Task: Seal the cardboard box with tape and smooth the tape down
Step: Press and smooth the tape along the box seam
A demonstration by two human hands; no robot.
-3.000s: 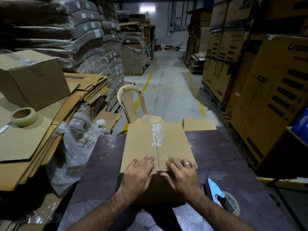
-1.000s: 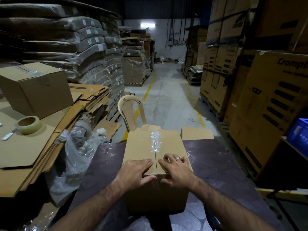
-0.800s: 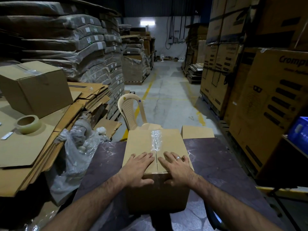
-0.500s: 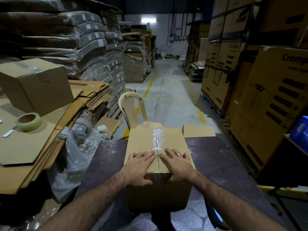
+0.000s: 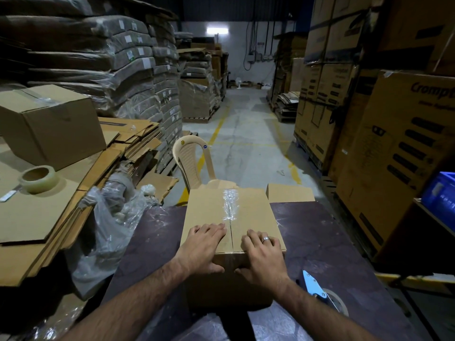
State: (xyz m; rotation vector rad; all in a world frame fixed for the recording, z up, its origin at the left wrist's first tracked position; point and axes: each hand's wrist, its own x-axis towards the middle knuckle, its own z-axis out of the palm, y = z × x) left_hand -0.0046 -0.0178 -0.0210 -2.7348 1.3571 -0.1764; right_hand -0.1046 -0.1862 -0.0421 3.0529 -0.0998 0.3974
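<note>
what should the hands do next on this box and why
Probably slide both palms forward along the centre seam. The left hand and right hand lie flat on the near edge of the cardboard box, one on each side of the seam, thumbs over the front face. Ahead of them the clear tape looks wrinkled and shiny, so it seems not yet pressed flat.

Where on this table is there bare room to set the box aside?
Bare dark table lies right of the box, between it and the far right edge, ahead of the tape dispenser. A narrower strip runs left of the box, bordered by the plastic bag. The near right corner is crowded by the dispenser, the centre by both hands.
</note>
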